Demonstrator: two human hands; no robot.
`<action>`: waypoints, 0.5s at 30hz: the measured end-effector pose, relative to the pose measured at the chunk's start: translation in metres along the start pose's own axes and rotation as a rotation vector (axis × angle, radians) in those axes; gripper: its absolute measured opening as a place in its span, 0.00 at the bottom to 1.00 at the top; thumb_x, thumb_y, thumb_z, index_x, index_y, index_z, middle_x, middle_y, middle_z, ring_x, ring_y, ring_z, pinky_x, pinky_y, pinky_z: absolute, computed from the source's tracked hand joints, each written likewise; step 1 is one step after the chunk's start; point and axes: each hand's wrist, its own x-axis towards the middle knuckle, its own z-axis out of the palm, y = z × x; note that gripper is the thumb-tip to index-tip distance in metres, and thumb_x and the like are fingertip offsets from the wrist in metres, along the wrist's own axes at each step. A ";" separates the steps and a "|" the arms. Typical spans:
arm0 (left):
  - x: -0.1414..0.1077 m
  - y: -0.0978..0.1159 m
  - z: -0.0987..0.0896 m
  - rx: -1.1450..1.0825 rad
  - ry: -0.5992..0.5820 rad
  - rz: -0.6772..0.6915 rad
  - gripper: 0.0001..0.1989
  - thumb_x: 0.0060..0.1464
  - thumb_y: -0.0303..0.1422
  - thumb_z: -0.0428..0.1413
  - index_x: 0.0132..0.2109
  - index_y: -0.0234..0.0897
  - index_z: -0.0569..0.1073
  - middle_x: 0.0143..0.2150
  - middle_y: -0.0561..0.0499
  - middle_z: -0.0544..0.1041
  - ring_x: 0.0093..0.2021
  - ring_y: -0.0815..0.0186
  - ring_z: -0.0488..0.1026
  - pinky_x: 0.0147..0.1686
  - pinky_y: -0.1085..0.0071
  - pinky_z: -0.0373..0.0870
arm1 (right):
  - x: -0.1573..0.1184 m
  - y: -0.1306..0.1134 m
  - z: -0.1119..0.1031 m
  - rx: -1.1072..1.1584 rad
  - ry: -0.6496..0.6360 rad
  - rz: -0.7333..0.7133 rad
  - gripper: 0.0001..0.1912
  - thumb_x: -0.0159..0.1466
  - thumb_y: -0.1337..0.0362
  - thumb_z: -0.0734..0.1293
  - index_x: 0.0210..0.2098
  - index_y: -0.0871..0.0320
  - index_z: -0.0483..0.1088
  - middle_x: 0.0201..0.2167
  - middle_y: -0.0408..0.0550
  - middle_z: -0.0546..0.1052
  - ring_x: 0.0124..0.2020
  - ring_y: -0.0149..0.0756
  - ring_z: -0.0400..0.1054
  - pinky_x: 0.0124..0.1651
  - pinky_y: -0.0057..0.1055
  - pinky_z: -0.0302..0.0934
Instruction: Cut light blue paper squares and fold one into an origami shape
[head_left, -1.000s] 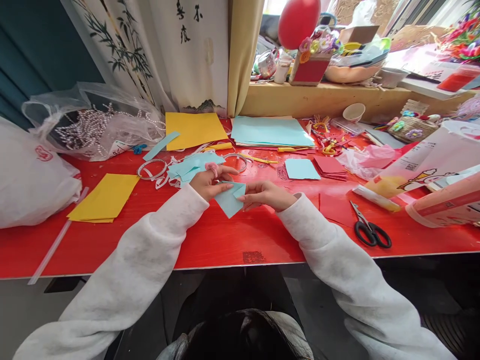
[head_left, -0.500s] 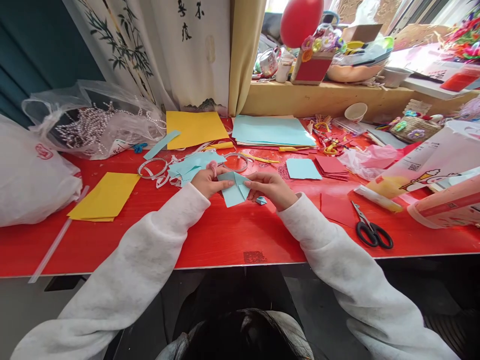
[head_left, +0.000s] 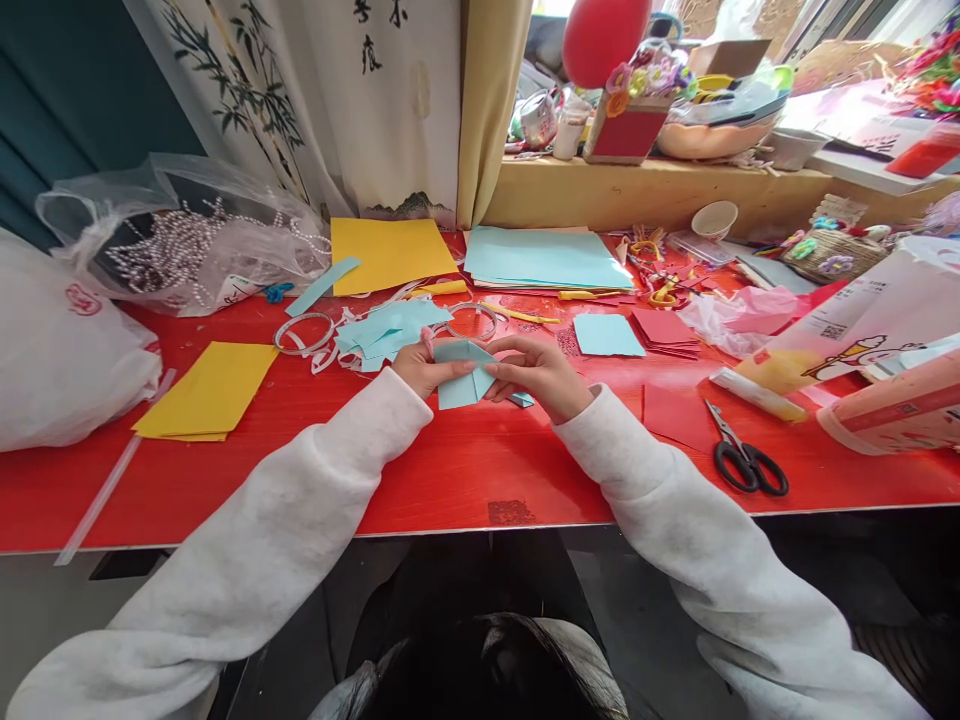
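Observation:
Between my two hands, above the red table, is a light-blue sheet of folded paper (head_left: pixel 460 390) with crease lines across it. My left hand (head_left: pixel 424 370) pinches its left side, thumb lying over the front. On the right edge, my right hand (head_left: pixel 534 374) grips it between thumb and fingers. A small folded blue paper piece (head_left: pixel 521 399) lies on the table just under my right hand. Loose blue paper scraps (head_left: pixel 386 330) lie beyond my left hand, beside a roll of tape (head_left: pixel 474 322).
Black-handled scissors (head_left: pixel 748 466) lie right, near a red paper square (head_left: pixel 677 415). Yellow sheets (head_left: pixel 208 390) are at left by a white plastic bag (head_left: pixel 71 350). A blue paper stack (head_left: pixel 544 260) sits at the back; blue squares (head_left: pixel 609 335) and red squares (head_left: pixel 664 332) lie right of centre.
My left hand has shifted slightly right, its thumb now farther across the paper. The paper's visible shape has changed a little, its upper part tilting. My right hand has barely moved.

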 end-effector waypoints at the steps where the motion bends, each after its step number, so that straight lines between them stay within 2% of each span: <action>1: 0.000 0.000 0.000 -0.014 -0.025 0.020 0.15 0.33 0.32 0.64 0.33 0.34 0.77 0.34 0.50 0.78 0.39 0.61 0.72 0.44 0.63 0.67 | 0.000 0.000 0.000 0.021 0.003 0.021 0.17 0.50 0.61 0.70 0.37 0.61 0.67 0.20 0.44 0.75 0.23 0.33 0.72 0.27 0.26 0.67; 5: 0.000 0.002 0.000 -0.058 -0.030 0.082 0.11 0.33 0.31 0.63 0.30 0.36 0.78 0.33 0.51 0.78 0.41 0.62 0.72 0.46 0.65 0.65 | 0.000 -0.001 -0.001 0.096 0.008 0.037 0.14 0.50 0.63 0.69 0.35 0.61 0.68 0.21 0.44 0.75 0.24 0.33 0.73 0.28 0.25 0.68; 8: 0.001 0.003 -0.001 -0.061 -0.037 0.044 0.08 0.31 0.30 0.63 0.26 0.36 0.77 0.29 0.51 0.77 0.36 0.62 0.72 0.41 0.64 0.67 | 0.000 0.000 -0.002 0.061 0.029 -0.008 0.11 0.51 0.63 0.68 0.33 0.61 0.69 0.21 0.44 0.75 0.24 0.32 0.73 0.28 0.26 0.68; 11: 0.003 0.002 -0.002 0.062 -0.015 0.009 0.10 0.32 0.33 0.62 0.28 0.36 0.76 0.26 0.52 0.75 0.32 0.64 0.71 0.35 0.65 0.68 | 0.000 0.003 -0.001 -0.041 0.073 -0.089 0.11 0.51 0.61 0.68 0.32 0.61 0.69 0.21 0.44 0.75 0.24 0.31 0.72 0.29 0.28 0.69; 15: 0.005 -0.001 -0.004 0.268 0.060 0.076 0.12 0.35 0.37 0.62 0.30 0.36 0.74 0.24 0.53 0.71 0.32 0.67 0.69 0.36 0.66 0.66 | -0.001 0.003 0.002 -0.117 0.108 -0.135 0.13 0.51 0.58 0.68 0.31 0.61 0.69 0.20 0.43 0.74 0.23 0.31 0.72 0.30 0.29 0.69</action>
